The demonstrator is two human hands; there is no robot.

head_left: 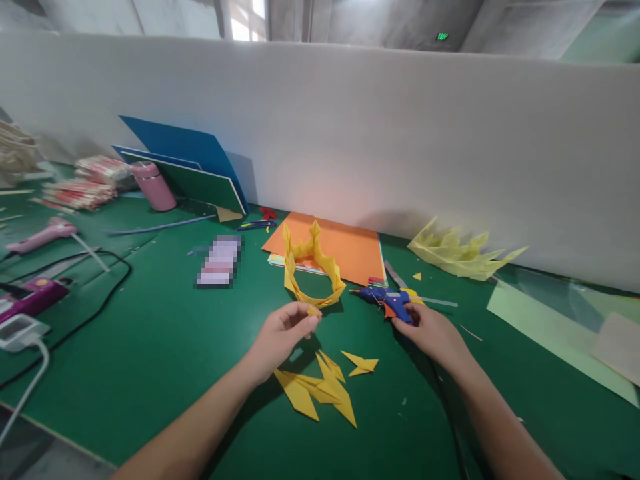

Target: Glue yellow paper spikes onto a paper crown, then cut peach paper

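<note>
My left hand [287,332] pinches a small yellow paper piece [313,311] between thumb and fingers, most of it hidden. Just beyond stands a ring-shaped yellow folded-paper crown [334,270] with pointed tips; whether the pinched piece touches it I cannot tell. My right hand [431,328] is closed on the handle of a blue hot glue gun [395,303] lying on the table, its nozzle pointing left toward the crown. A small red light glows on its side. Nearer to me, several folded yellow paper pieces [305,390] lie in a loose group.
Behind the crown lie orange sheets [353,243]. A pale yellow paper crown [460,253] rests by the white partition [320,127]. Leftward are a pixelated rectangle [219,261], a pink bottle [154,187], a pink glue gun [47,233], and a purple power strip [37,297] with cables.
</note>
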